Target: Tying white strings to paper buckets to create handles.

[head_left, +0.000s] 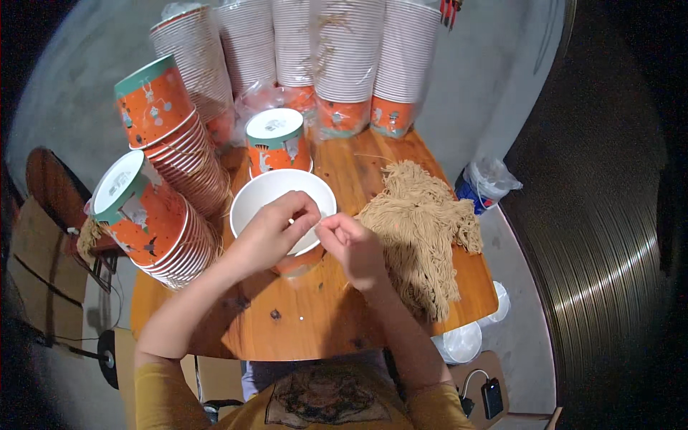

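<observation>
In front of me an orange paper bucket with a white inside (pixel 259 197) stands mouth up on the wooden table (pixel 330 322). Over its mouth my left hand (pixel 276 223) is closed, thumb and fingertips pinched together. At the bucket's right rim my right hand (pixel 350 247) is also closed in a pinch, close to the left one. Whatever sits between the fingertips is too small to make out. Right of my right hand lies a heap of tan strings (pixel 416 233). Just behind the bucket, another orange bucket (pixel 276 143) stands upside down, its white base up.
Two leaning stacks of nested orange buckets (pixel 154 208) (pixel 166 115) rise at the left, with strings on them. Several tall plastic-wrapped bucket stacks (pixel 347 57) line the back. Beyond the right edge are a bag-lined bin (pixel 489 183), white tubs (pixel 460 342) and a black device with a cable (pixel 491 398).
</observation>
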Demonstrator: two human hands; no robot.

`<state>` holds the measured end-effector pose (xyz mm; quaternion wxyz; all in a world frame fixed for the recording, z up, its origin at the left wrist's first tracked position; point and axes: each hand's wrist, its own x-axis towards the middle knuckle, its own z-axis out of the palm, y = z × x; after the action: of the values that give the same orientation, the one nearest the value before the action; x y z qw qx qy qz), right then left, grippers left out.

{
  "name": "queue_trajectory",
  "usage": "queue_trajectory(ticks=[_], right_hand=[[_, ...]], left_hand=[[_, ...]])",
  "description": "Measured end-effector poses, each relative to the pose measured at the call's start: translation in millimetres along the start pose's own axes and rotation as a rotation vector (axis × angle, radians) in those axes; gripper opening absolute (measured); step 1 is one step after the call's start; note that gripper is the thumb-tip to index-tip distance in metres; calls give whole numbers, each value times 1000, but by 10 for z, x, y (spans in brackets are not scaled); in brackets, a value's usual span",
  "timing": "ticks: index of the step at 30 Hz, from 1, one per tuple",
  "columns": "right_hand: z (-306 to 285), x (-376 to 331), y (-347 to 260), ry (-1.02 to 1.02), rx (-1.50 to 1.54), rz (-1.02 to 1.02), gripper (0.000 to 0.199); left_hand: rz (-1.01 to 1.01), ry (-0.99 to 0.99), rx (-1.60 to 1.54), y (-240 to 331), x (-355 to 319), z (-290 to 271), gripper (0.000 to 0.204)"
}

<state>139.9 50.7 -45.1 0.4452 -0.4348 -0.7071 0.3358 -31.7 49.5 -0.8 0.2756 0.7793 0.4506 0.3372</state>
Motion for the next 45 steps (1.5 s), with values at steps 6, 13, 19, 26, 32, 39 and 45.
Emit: queue_trajectory(ticks=[6,13,19,26,32,39,45], right_hand=[[17,-62,-13,-106,480,305,12],[57,-120,5,-68,548,293,14],[-217,-146,62,-106,412,-13,15],[-508,128,-392,-504,421,166,16],[-477,225,-392,-563,527,253,21],[-443,5,-233,-230,857,377,23],[-418,-400,80,-98,674,463,24]], left_hand=[[-317,-182,-492,73,-116,-57,42],[-423,-215,-455,92,-71,-22,43],[-460,-228,-517,16,-53,-4,24],[-401,-268,-691,0,-55,17,14],[-394,-305,-655,-31,-62,121,13],[-359,-367,-633,70,-71,52,14],[-432,-396,-688,47,-111,43,13]])
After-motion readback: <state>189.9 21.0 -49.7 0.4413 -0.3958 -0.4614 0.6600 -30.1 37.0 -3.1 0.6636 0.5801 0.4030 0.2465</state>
